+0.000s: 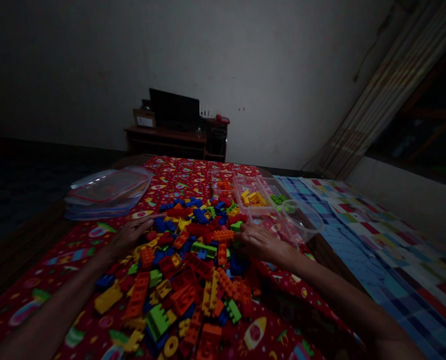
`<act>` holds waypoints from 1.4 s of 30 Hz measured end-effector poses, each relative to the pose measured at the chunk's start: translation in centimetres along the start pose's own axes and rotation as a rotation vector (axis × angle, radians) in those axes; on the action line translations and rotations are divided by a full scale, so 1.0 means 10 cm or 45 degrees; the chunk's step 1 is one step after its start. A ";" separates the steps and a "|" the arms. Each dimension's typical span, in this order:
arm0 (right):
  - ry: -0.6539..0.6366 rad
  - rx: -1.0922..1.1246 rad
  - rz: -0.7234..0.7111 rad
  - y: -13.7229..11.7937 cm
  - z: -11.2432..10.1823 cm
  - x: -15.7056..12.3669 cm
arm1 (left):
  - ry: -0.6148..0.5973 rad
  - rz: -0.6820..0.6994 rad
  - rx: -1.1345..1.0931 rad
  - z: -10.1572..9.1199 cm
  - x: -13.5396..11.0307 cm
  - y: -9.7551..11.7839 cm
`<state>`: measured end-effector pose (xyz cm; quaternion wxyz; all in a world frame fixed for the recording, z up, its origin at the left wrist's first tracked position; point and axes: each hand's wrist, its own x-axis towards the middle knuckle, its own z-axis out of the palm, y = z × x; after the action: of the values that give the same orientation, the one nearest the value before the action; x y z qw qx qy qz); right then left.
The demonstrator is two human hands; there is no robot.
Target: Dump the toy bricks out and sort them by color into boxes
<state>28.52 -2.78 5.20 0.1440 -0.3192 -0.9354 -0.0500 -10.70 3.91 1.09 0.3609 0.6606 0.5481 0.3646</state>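
A large heap of toy building bricks (pixel 204 250) in red, blue, orange, yellow and green covers the middle of the table. At its left edge, my left hand (pixel 133 234) has its index finger stretched out onto the bricks and holds nothing visible. My right hand (pixel 258 242) is at the heap's right side, fingers closed at the end of an orange brick (pixel 223 235). Just above those fingertips sits a green brick (pixel 236 226). The undersides of the right fingers are hidden.
Clear plastic containers (pixel 262 210) stand behind my right hand, with orange, yellow and green bricks sorted in separate ones. A round clear tub (pixel 303 217) is beside them. Stacked clear lids (pixel 108 192) lie at left on the red patterned cloth (pixel 193 172). A monitor (pixel 175 109) stands beyond.
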 end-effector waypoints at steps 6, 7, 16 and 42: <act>0.023 0.112 0.242 0.14 -0.21 0.20 | 0.018 0.016 -0.010 0.00 0.01 -0.02; -0.006 0.101 0.302 0.16 -0.27 0.25 | 0.011 0.019 -0.008 0.00 0.01 -0.03; -0.244 -0.043 0.307 0.26 -0.13 0.51 | -0.001 0.015 -0.032 -0.01 -0.01 0.00; -0.143 -0.364 1.235 1.64 -0.64 0.30 | 0.128 0.007 -0.120 0.10 -0.06 -0.03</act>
<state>37.87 10.76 12.23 0.0550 -0.7354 -0.6697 -0.0876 -10.04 3.30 0.26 0.3625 0.6252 0.5460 0.4237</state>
